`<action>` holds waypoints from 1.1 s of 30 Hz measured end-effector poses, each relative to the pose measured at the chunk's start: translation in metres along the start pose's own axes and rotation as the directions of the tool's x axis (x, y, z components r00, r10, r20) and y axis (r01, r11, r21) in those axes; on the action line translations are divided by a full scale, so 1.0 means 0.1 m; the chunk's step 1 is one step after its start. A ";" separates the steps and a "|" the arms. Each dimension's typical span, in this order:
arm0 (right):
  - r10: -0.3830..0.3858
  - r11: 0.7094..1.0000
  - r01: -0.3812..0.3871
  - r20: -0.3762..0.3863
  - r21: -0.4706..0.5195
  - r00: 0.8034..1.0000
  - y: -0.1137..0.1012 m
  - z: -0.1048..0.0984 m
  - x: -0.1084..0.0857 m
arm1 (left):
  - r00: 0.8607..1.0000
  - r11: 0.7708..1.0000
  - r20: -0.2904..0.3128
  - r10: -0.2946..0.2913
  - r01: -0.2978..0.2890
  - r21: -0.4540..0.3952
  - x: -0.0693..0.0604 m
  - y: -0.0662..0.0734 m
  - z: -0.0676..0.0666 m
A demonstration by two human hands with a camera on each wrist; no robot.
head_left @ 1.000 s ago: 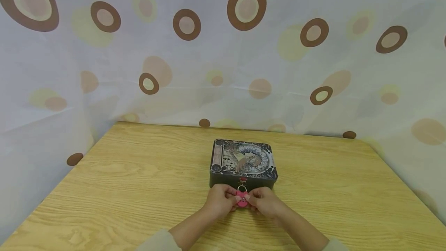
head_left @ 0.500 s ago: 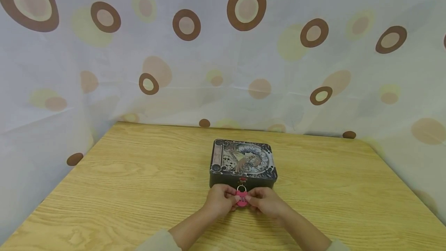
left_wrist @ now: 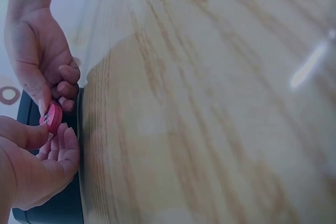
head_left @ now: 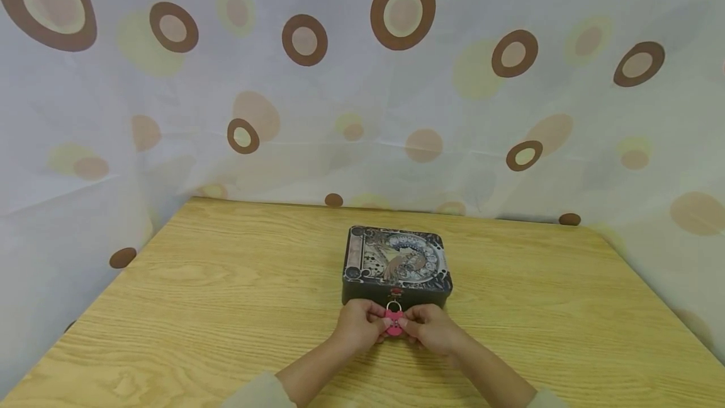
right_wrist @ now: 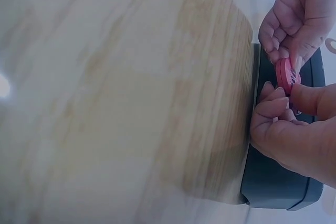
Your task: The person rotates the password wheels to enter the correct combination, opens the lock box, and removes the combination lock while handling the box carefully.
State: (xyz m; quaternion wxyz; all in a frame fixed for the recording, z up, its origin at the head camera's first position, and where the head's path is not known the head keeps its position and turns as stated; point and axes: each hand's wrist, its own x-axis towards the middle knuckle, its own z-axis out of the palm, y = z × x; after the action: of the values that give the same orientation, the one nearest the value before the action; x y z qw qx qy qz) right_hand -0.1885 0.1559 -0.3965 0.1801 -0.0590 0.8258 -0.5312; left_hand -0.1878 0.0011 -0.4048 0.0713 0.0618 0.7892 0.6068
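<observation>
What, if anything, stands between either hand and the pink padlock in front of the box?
Nothing visible does. The left hand and the right hand both pinch the pink padlock, one from each side. The dark box sits beyond the padlock, so it does not come between it and either hand.

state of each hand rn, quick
Left hand: closed, pinching the pink combination padlock at its left side.
Right hand: closed, pinching its right side.
</observation>
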 end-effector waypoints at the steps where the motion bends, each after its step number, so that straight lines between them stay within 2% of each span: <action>1: 0.002 1.000 -0.002 0.001 0.003 1.000 0.00 0.00 0.00 | 1.000 1.000 -0.001 0.001 -0.001 0.002 0.00 0.00 0.00; 8: -0.026 1.000 0.026 0.032 0.002 0.999 0.01 -0.02 0.00 | 1.000 1.000 -0.008 0.000 0.000 0.000 -0.01 0.01 0.01; 15: 0.002 1.000 -0.002 0.031 0.004 1.000 0.00 -0.01 -0.01 | 1.000 1.000 -0.009 0.016 -0.016 0.000 -0.01 0.02 0.02; 26: -0.005 1.000 0.005 0.039 0.002 0.999 0.01 -0.02 -0.01 | 1.000 1.000 -0.009 0.013 -0.013 0.010 -0.01 0.02 0.02; 33: -0.004 1.000 0.004 0.006 -0.009 1.000 0.01 -0.02 -0.01 | 1.000 1.000 0.004 0.001 -0.001 0.008 0.00 0.01 0.01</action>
State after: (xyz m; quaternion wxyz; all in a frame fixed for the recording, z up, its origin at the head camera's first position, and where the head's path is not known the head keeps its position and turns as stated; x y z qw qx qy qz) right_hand -0.1882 0.1588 -0.3964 0.1812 -0.0630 0.8276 -0.5275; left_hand -0.1873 0.0022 -0.4040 0.0723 0.0636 0.7915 0.6035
